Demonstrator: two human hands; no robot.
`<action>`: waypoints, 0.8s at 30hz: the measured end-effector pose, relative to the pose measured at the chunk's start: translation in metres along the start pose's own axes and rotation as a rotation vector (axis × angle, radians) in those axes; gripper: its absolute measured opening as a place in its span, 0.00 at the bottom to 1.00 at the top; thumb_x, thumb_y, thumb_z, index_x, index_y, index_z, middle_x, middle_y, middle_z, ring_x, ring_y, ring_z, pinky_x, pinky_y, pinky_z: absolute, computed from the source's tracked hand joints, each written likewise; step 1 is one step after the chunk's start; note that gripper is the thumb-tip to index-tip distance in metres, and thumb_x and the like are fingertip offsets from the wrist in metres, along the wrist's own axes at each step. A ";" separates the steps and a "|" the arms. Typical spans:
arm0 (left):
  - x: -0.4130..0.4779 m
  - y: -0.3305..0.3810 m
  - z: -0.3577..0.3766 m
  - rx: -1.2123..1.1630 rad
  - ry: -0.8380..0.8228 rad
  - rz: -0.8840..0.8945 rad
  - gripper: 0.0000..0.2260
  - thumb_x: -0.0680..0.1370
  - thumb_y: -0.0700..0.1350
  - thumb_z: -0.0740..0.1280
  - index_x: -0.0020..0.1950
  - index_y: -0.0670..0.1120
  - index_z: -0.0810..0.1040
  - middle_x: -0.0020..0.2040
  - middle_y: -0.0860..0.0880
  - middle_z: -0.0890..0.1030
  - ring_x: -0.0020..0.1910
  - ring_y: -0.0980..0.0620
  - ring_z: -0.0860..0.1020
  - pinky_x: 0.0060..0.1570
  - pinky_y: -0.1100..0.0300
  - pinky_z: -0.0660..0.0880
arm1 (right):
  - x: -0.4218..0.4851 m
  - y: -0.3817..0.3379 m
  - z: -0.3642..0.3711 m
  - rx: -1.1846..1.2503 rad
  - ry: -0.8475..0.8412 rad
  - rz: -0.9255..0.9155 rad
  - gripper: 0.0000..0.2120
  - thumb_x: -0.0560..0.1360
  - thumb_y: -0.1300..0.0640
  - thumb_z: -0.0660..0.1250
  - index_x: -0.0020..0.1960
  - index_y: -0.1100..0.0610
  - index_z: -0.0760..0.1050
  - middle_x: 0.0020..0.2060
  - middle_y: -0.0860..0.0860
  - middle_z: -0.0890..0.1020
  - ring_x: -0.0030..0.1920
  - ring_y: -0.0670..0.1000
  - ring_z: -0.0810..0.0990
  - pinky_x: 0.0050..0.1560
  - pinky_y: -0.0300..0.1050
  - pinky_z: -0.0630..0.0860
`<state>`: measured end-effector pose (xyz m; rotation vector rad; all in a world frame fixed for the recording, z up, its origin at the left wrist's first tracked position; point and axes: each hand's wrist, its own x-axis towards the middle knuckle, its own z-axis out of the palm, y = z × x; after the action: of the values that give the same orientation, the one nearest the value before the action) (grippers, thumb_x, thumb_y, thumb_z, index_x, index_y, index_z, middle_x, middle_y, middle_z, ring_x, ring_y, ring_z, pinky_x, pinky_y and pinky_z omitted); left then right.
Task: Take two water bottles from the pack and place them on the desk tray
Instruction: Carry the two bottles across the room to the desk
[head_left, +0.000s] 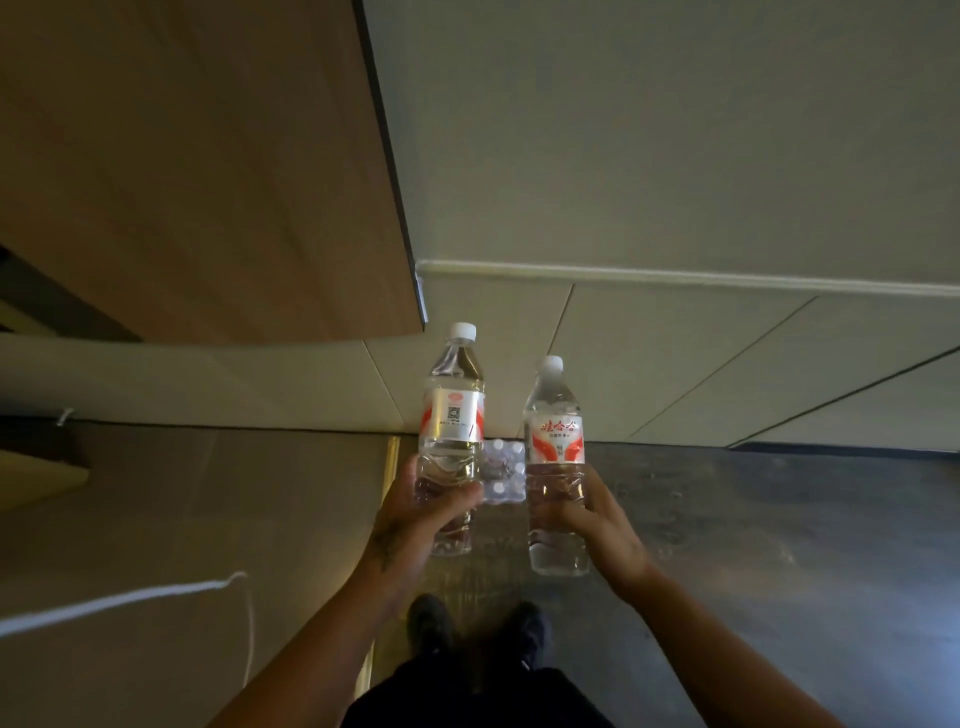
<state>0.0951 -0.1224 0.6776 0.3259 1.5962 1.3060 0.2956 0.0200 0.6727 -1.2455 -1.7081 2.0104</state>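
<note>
Two water bottles were out of the pack (501, 473): left bottle (453, 415) gripped by left hand (423, 512) fingers, right bottle (556, 441) by right hand (597, 525), pack at 12 o'clock on the floor. Next step, by judgement: carry both to the tray, not in view.

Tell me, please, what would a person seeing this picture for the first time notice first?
Two clear water bottles with white caps, held upright side by side in the middle of the view: the left bottle in the left hand, the right bottle in the right hand. Between them, down on the floor, lies the pack with more white caps showing. A wooden panel fills the upper left.
</note>
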 end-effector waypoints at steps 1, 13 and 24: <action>-0.005 0.007 0.002 -0.002 -0.002 0.004 0.43 0.56 0.69 0.86 0.69 0.59 0.80 0.53 0.50 0.91 0.46 0.50 0.90 0.41 0.57 0.85 | -0.004 -0.008 0.002 -0.004 0.005 -0.016 0.30 0.67 0.44 0.74 0.65 0.57 0.76 0.53 0.55 0.87 0.53 0.57 0.88 0.55 0.53 0.85; -0.022 0.036 0.019 -0.004 -0.017 0.074 0.34 0.60 0.67 0.85 0.63 0.59 0.85 0.54 0.49 0.91 0.53 0.47 0.90 0.43 0.58 0.85 | -0.025 -0.027 0.001 0.068 0.090 -0.094 0.35 0.66 0.40 0.74 0.69 0.53 0.74 0.59 0.56 0.85 0.58 0.58 0.87 0.65 0.68 0.82; -0.019 0.046 0.092 0.130 -0.337 0.106 0.35 0.63 0.65 0.80 0.69 0.59 0.79 0.57 0.53 0.91 0.55 0.50 0.90 0.49 0.52 0.86 | -0.085 0.000 -0.045 0.244 0.375 -0.133 0.38 0.64 0.43 0.76 0.71 0.54 0.72 0.59 0.59 0.84 0.53 0.54 0.89 0.51 0.48 0.85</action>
<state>0.1614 -0.0653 0.7348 0.6822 1.3929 1.1577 0.3797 -0.0036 0.7125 -1.2871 -1.2930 1.7156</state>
